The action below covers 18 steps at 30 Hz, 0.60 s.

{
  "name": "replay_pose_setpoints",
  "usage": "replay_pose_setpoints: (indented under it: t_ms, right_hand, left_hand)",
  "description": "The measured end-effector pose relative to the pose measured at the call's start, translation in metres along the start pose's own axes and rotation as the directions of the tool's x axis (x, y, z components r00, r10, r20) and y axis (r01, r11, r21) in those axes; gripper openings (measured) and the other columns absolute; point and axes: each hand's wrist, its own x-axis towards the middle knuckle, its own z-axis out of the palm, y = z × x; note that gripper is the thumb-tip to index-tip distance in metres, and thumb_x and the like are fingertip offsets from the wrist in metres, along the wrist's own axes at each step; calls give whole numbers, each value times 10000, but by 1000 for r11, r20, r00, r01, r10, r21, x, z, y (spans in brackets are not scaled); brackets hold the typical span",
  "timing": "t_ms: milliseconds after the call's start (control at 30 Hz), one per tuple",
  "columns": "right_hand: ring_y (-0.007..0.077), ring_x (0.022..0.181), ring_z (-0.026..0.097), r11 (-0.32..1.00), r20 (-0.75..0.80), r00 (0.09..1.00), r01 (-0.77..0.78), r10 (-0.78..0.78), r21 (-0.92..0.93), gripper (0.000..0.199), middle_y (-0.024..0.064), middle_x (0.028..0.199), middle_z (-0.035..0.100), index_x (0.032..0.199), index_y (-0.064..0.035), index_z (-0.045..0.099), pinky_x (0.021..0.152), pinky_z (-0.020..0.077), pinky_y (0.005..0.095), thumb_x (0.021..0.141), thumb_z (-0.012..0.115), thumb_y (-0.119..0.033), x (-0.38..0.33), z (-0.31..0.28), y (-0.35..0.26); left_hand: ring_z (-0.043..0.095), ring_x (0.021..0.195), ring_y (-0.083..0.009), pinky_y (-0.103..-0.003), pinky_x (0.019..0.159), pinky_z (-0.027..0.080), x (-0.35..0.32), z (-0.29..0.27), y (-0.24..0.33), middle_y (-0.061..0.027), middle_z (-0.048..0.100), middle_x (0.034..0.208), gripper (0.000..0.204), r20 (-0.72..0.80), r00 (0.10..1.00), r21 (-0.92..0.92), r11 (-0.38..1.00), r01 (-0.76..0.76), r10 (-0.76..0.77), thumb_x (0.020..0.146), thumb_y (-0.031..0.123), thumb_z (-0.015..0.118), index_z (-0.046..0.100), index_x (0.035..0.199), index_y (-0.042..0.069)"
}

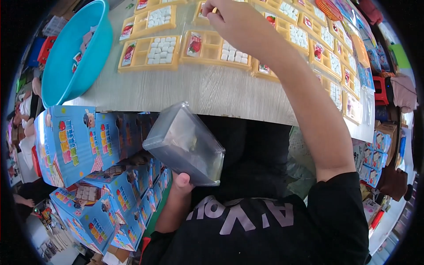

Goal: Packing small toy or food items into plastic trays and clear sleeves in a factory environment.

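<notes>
My left hand [181, 181] is low, below the table edge, gripping a clear plastic lid or box [185, 143] tilted over my lap. My right hand [227, 15] reaches far forward over the pale table [207, 90], fingers pinched on the rim of a yellow compartment tray [207, 11] at the far side. Closer yellow trays [152, 53] hold white square pieces and a small picture card each. Whether the right hand lifts the tray or only touches it is unclear.
A turquoise basin [75, 51] with a few small cards stands at the table's left. More yellow trays [335, 66] run along the right side. Stacks of blue printed cartons [84, 141] stand at my left; more cartons [375, 154] lie at right.
</notes>
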Motion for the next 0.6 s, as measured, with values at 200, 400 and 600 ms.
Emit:
replay_pose_setpoints:
  t_ms: [200, 400, 600]
  right_hand:
    - [390, 970, 612, 870, -8, 939, 316, -345, -379, 263, 258, 980, 623, 1015, 25, 602, 831, 486, 460, 923, 555, -217, 8, 30, 37]
    - [301, 911, 634, 770, -90, 926, 247, -366, -588, 281, 115, 972, 637, 1059, -18, 604, 794, 511, 410, 948, 561, -272, 2, 39, 31]
    - [302, 993, 614, 781, 35, 931, 324, -363, -534, 321, 132, 1072, 598, 1092, -52, 614, 845, 488, 440, 939, 575, -331, -29, 23, 24]
  left_hand:
    - [514, 1218, -279, -418, 1015, 449, -1, 4, 2, -110, 483, 1349, 1048, -16, 1000, 13, 1000, -16, 16, 697, 699, 702, 351, 1444, 52]
    - [552, 1181, -249, -387, 969, 488, -2, 2, 11, -114, 503, 1313, 1012, -39, 999, -49, 999, 3, -5, 700, 550, 803, 340, 1442, 43]
    - [551, 1180, -249, -386, 966, 490, -9, -7, 11, -114, 505, 1317, 981, -43, 999, -51, 999, -8, 6, 716, 543, 801, 359, 1433, 41]
